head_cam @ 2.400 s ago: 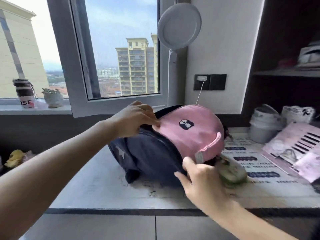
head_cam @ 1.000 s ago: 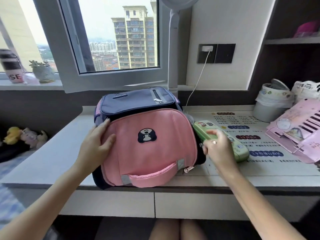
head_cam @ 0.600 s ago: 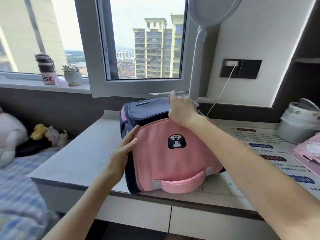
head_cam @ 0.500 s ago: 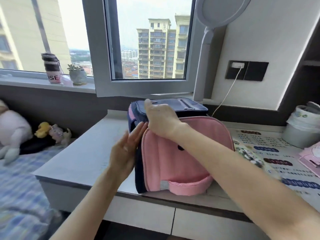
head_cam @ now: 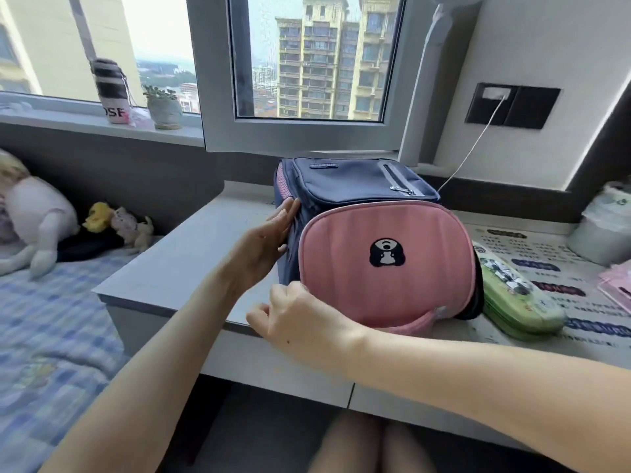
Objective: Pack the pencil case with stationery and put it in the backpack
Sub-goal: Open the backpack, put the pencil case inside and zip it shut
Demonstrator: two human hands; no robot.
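A navy backpack (head_cam: 355,186) with a pink front pocket (head_cam: 386,268) stands on the desk, its front facing me. My left hand (head_cam: 263,244) lies flat against its left side, fingers straight and apart. My right hand (head_cam: 297,322) reaches across from the right. Its fingers are pinched at the lower left edge of the pink pocket, along the zipper line; the pull itself is hidden under them. A closed green pencil case (head_cam: 515,302) lies on the desk just right of the backpack, and neither hand touches it.
A printed mat (head_cam: 546,268) covers the desk's right part, with a white tub (head_cam: 601,233) and a pink item (head_cam: 618,288) at the far right. A lamp pole (head_cam: 423,97) and charging cable (head_cam: 471,155) stand behind the backpack. A bed with plush toys (head_cam: 37,213) is at left.
My right hand has slid from the top of the pink pocket down its left edge to the lower left corner. The pencil case is back in view on the desk. My left hand stays on the backpack's side.
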